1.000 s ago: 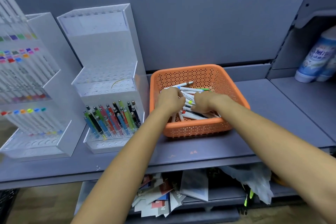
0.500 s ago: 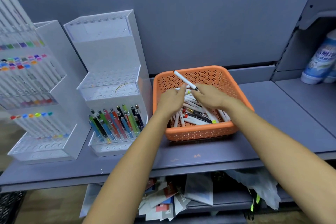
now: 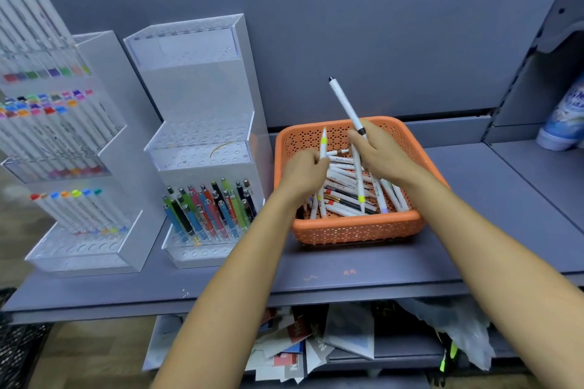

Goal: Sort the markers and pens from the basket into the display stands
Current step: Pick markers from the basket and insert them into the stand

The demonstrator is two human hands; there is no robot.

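Note:
An orange perforated basket [image 3: 357,229] on the grey shelf holds several white markers [image 3: 344,196]. My right hand [image 3: 379,153] grips a white marker with a black band [image 3: 344,103], its upper end pointing up and left above the basket; a second white marker [image 3: 358,180] hangs down from the same hand. My left hand [image 3: 303,172] holds a white marker with a yellow-green band [image 3: 323,142] upright over the basket's left side. Left of the basket stands a clear stepped display stand [image 3: 196,142] with coloured pens [image 3: 208,211] in its lowest tier. A second stand [image 3: 79,243] further left holds several markers.
A grey back panel rises behind the shelf [image 3: 363,275]. A blue and white bottle [image 3: 565,123] stands at the far right in the neighbouring bay. Papers and plastic bags [image 3: 316,344] lie on the lower shelf under the front edge.
My right hand has lifted the black-banded marker higher out of the basket and tilted it upright. My left hand has come up holding the yellow-banded marker.

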